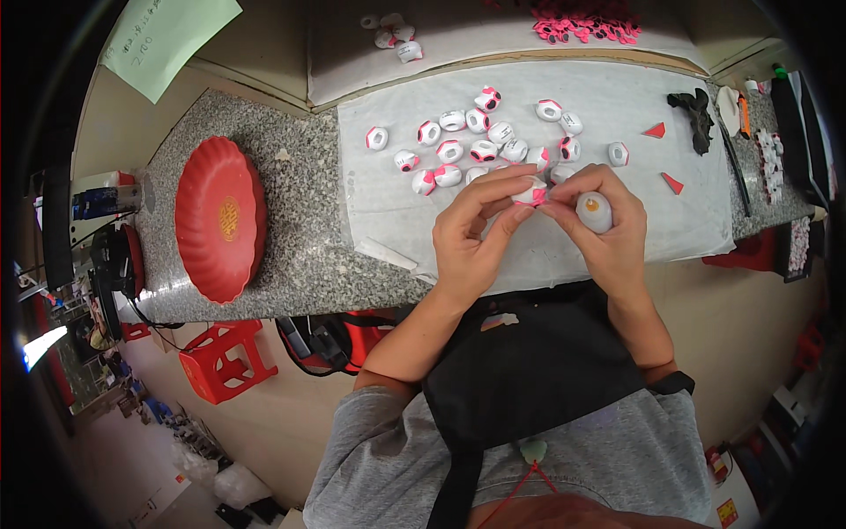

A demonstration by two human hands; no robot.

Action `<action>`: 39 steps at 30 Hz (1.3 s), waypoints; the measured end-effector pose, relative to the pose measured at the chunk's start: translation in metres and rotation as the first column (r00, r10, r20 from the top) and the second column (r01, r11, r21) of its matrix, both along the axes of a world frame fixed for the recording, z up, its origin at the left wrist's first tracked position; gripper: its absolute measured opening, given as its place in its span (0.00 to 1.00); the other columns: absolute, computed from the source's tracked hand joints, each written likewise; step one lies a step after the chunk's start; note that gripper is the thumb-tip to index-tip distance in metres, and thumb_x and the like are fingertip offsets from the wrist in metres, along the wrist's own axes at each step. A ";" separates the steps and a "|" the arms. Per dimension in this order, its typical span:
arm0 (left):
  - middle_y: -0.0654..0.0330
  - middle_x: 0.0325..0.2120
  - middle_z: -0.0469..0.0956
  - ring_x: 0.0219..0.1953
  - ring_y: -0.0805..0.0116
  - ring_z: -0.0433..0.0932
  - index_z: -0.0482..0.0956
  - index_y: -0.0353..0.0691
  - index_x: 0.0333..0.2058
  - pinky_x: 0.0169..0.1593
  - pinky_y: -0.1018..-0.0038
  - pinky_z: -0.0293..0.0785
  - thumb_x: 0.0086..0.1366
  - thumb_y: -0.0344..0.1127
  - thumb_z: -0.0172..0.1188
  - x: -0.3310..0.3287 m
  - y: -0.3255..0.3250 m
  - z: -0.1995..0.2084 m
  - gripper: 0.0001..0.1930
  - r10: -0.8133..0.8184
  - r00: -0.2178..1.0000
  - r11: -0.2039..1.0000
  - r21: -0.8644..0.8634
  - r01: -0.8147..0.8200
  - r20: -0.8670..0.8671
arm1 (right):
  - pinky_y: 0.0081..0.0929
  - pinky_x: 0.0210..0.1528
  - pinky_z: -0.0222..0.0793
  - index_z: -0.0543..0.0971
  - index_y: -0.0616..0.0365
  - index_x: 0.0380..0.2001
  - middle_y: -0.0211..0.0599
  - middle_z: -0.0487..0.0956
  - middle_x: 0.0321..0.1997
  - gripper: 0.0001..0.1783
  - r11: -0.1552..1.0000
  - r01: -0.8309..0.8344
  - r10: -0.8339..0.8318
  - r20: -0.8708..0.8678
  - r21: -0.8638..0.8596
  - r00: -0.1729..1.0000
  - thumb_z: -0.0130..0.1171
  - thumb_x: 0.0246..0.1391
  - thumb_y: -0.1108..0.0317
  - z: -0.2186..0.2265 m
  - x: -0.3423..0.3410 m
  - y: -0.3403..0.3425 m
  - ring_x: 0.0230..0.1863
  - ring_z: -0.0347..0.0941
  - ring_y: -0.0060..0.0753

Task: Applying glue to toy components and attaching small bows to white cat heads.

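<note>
Between both hands is a small rounded white piece with pink parts (530, 194). My left hand (476, 231) has its fingers and thumb closed around it from the left. The thumb and fingertips of my right hand (612, 231) pinch at its right side. A small white bottle with an amber-coloured tip (594, 213) is also tucked in my right hand, tip upward. Just beyond my hands, several similar white pieces with pink and black parts (450, 152) lie scattered on a white paper sheet (388, 198).
A red scalloped dish (204, 220) stands at left on the granite counter (304, 238). Pink and black pieces (586, 25) are heaped on the far shelf. Two red triangular pieces (672, 183) and a crumpled black item (693, 119) lie right. A red stool (227, 361) stands below the counter.
</note>
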State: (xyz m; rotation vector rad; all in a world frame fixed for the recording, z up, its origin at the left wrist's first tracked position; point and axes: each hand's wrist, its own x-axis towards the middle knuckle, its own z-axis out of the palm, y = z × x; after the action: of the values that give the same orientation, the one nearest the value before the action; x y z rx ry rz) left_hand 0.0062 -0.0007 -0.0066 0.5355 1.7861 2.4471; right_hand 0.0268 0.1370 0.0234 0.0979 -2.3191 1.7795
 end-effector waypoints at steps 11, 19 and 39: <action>0.52 0.37 0.69 0.42 0.66 0.67 0.69 0.30 0.34 0.45 0.74 0.63 0.47 0.19 0.52 0.002 -0.004 0.000 0.12 -0.050 0.998 0.997 0.057 0.047 0.049 | 0.14 0.22 0.60 0.69 0.64 0.34 0.33 0.69 0.27 0.20 0.883 -0.165 0.283 0.219 -0.439 0.934 0.58 0.31 0.77 0.002 -0.006 0.002 0.22 0.63 0.18; 0.52 0.33 0.71 0.40 0.63 0.69 0.70 0.31 0.32 0.43 0.72 0.64 0.47 0.20 0.54 0.001 -0.004 0.002 0.10 -0.158 0.987 0.981 0.111 0.161 -0.029 | 0.13 0.26 0.59 0.73 0.64 0.31 0.28 0.69 0.22 0.16 0.863 -0.205 0.292 0.125 -0.463 0.948 0.60 0.32 0.77 -0.006 0.001 0.009 0.23 0.62 0.15; 0.53 0.35 0.69 0.40 0.67 0.68 0.68 0.29 0.35 0.44 0.75 0.63 0.50 0.21 0.51 0.003 -0.005 0.002 0.11 -0.188 0.978 0.975 0.140 0.175 0.088 | 0.17 0.22 0.63 0.70 0.68 0.31 0.40 0.72 0.30 0.16 0.878 -0.161 0.259 0.163 -0.451 0.952 0.56 0.33 0.80 -0.004 0.003 0.006 0.21 0.66 0.21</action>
State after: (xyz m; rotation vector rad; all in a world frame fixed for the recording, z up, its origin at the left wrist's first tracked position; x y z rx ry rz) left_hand 0.0093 -0.0058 -0.0050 0.5481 1.4760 2.4301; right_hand 0.0297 0.1432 0.0193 0.0889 -2.0418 2.4926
